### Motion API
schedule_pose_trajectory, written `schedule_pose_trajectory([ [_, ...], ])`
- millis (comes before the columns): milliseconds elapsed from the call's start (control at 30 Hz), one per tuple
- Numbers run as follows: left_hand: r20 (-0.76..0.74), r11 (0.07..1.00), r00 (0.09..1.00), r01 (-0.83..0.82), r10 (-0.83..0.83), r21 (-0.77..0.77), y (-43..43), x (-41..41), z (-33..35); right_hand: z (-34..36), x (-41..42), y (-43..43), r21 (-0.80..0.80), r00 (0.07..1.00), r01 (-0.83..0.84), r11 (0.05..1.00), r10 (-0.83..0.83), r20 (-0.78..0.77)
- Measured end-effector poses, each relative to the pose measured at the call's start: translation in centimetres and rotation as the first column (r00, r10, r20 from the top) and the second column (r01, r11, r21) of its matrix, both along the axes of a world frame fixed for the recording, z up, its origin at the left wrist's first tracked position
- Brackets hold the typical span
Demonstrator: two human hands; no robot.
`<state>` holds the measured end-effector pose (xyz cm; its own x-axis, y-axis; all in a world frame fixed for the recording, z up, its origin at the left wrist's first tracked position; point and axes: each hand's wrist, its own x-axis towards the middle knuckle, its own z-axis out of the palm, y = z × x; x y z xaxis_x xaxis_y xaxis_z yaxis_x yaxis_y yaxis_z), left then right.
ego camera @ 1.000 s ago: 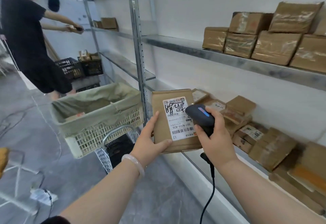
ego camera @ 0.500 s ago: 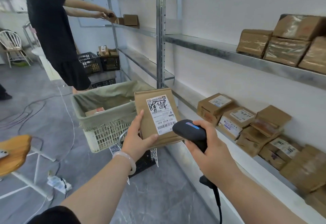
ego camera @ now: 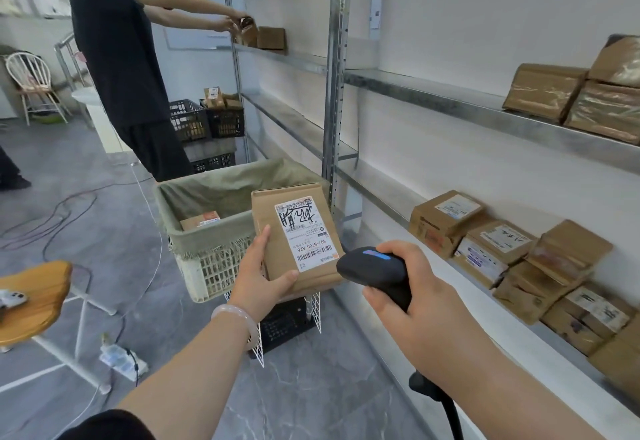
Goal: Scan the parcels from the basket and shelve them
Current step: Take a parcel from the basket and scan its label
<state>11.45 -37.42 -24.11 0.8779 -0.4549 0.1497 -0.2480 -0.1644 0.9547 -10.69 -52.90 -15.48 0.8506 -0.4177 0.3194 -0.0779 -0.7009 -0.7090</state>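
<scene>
Gripping a parcel point(ego camera: 298, 238) label-up, the left hand point(ego camera: 258, 275) holds it over the basket point(ego camera: 207, 259); the right hand point(ego camera: 412, 304) is closed around a scanner point(ego camera: 375, 271) just beside it. Scanning looks underway; next, aim at the barcode, then find room on the shelf point(ego camera: 433, 259).

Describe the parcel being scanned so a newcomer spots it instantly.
Start at the cloth-lined basket beside the metal shelving upright. In front of it, the left hand holds a flat brown parcel upright beside the black scanner. Unlike the shelved boxes, it is in hand, its white label marked with black scribble.
</scene>
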Motion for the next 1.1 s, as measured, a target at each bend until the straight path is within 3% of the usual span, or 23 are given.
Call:
schedule_pose_trajectory([
  [633,-0.21,0.989,0.977,-0.068,0.039,-0.131,-0.8,10.0,-1.0,-5.8,19.5,-4.2,0.232,0.991,-0.018,0.973,-0.013,0.131],
  [1100,-0.19,0.97,0.951,-0.239,0.243,0.042,-8.2,23.5,0.4,-6.2,39.1,-11.9,0.32,0.981,-0.192,0.928,0.172,0.089],
])
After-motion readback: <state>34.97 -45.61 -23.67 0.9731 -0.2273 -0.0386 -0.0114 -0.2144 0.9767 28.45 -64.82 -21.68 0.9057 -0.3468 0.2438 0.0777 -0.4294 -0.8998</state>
